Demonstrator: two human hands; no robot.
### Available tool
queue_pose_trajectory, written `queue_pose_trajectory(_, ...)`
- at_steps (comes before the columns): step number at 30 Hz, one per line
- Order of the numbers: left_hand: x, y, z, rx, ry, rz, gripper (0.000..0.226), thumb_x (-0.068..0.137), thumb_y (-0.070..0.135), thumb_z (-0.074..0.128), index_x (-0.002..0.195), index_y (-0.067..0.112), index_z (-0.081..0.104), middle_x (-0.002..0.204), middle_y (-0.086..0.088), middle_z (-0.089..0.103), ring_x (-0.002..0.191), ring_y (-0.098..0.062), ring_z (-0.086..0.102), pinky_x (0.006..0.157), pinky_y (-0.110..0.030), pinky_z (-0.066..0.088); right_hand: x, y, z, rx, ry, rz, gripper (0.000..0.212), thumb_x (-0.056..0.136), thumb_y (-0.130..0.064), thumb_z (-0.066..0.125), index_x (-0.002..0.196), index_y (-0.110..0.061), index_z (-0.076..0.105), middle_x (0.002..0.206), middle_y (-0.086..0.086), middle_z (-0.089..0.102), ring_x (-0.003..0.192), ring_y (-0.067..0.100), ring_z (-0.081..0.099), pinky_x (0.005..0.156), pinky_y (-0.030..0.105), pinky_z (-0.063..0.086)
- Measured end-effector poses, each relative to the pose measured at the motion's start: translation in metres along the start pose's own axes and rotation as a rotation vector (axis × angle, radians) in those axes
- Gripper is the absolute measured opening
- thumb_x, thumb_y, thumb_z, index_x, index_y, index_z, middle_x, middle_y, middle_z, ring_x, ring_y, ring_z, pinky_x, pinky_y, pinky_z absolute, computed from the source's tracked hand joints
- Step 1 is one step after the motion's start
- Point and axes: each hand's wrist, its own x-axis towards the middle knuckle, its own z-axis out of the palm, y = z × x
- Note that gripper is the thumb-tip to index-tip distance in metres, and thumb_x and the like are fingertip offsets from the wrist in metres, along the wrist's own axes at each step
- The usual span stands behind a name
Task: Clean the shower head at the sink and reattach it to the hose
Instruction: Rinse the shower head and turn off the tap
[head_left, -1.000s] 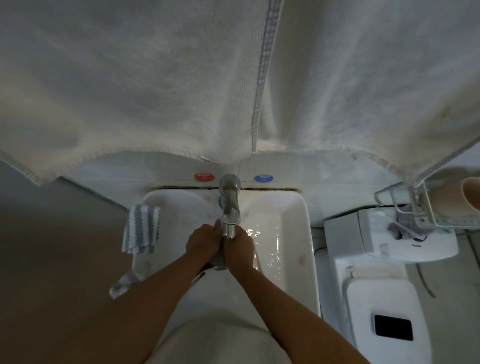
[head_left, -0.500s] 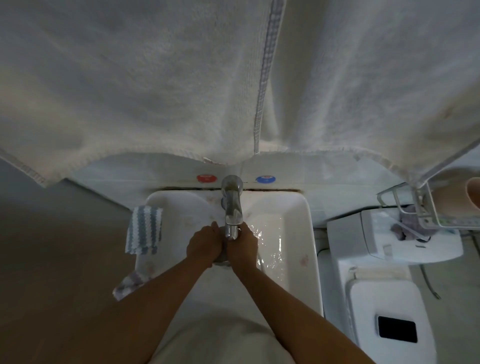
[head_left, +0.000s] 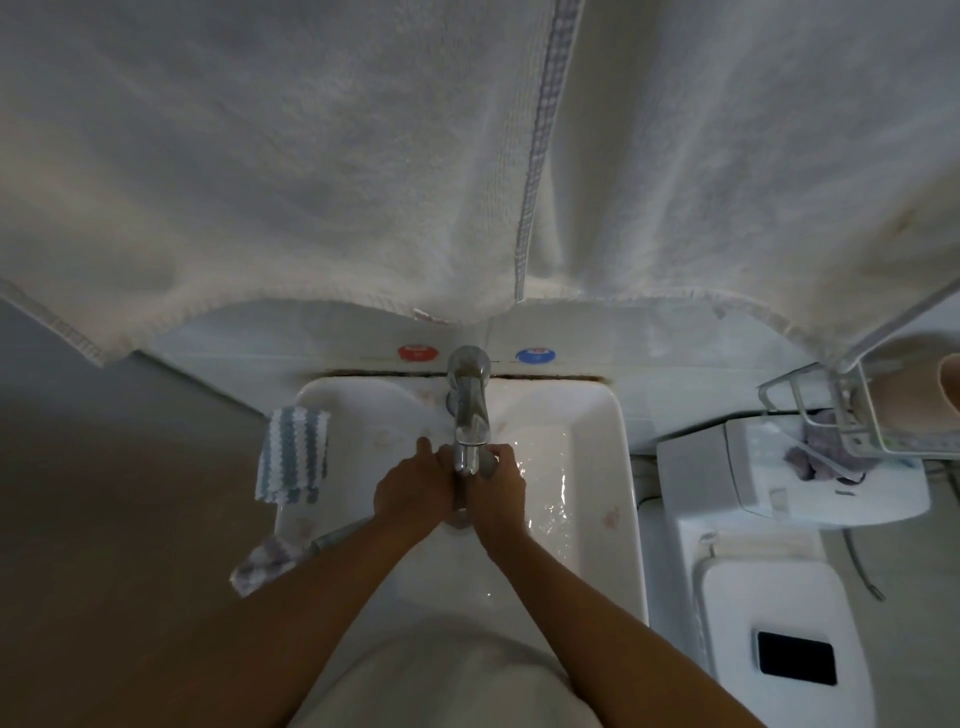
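Left hand: my left hand (head_left: 413, 491) is curled around the shower head (head_left: 460, 512), under the tap (head_left: 470, 415).
Right hand: my right hand (head_left: 497, 491) grips the same shower head from the right side.
Shower head: mostly hidden between my hands, over the sink (head_left: 621, 467).
Cloth: a striped cloth (head_left: 293, 457) hangs on the left rim.
Towels: white towels (head_left: 311, 171) hang at the far side.

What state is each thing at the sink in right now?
Left hand: fingers curled on the shower head.
Right hand: fingers curled on it too.
Shower head: under the spout, mostly hidden.
Faucet: flow itself not visible.
Sink: basin wet.
Striped cloth: draped over the left rim.
Towels: hanging above.
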Motion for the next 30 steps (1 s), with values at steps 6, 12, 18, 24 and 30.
queue_pose_trajectory(6, 0.008, 0.006, 0.01, -0.329, 0.031, -0.189, 0.048, 0.096, 0.049, 0.03, 0.103, 0.009, 0.056, 0.098, -0.01, 0.067, 0.086, -0.031, 0.068, 0.084, -0.041, 0.055, -0.005, 0.004, 0.007, 0.025, 0.063, -0.215, 0.013, 0.091, -0.018, 0.06, 0.101, -0.015, 0.067, 0.082, -0.003, 0.071, 0.071, 0.003, 0.066, 0.061, 0.018, 0.052)
queue_pose_trajectory(12, 0.001, 0.007, 0.006, -0.182, 0.065, 0.078, 0.044, 0.096, 0.042, 0.042, 0.126, 0.01, 0.043, 0.119, -0.015, 0.053, 0.104, -0.033, 0.061, 0.087, -0.04, 0.049, 0.01, -0.005, 0.008, -0.083, 0.017, -0.062, 0.021, 0.097, -0.026, 0.047, 0.091, -0.015, 0.064, 0.085, 0.003, 0.069, 0.081, 0.021, 0.066, 0.077, 0.038, 0.056)
queue_pose_trajectory(18, 0.002, -0.009, 0.012, 0.023, 0.052, 0.172, 0.05, 0.093, 0.042, 0.049, 0.129, 0.01, 0.037, 0.112, -0.012, 0.059, 0.09, -0.029, 0.067, 0.079, -0.037, 0.056, 0.021, -0.01, 0.01, -0.131, 0.017, 0.083, 0.038, 0.103, -0.033, 0.044, 0.068, -0.026, 0.056, 0.068, -0.005, 0.063, 0.066, 0.015, 0.064, 0.074, 0.033, 0.058)
queue_pose_trajectory(24, 0.015, -0.01, 0.013, -0.273, 0.028, -0.128, 0.057, 0.099, 0.051, 0.022, 0.109, 0.011, 0.061, 0.102, -0.011, 0.068, 0.086, -0.027, 0.065, 0.084, -0.036, 0.05, 0.01, 0.002, 0.012, -0.1, 0.057, -0.009, 0.027, 0.1, -0.028, 0.05, 0.079, -0.016, 0.061, 0.08, 0.002, 0.063, 0.072, 0.015, 0.058, 0.085, 0.038, 0.055)
queue_pose_trajectory(30, 0.002, 0.002, 0.018, -0.392, 0.075, -0.197, 0.058, 0.099, 0.05, 0.022, 0.115, 0.003, 0.052, 0.106, -0.014, 0.066, 0.094, -0.033, 0.065, 0.089, -0.041, 0.051, -0.004, 0.0, 0.012, -0.094, 0.053, -0.175, 0.029, 0.09, -0.041, 0.062, 0.099, -0.014, 0.063, 0.081, -0.005, 0.068, 0.075, 0.013, 0.065, 0.074, 0.032, 0.055)
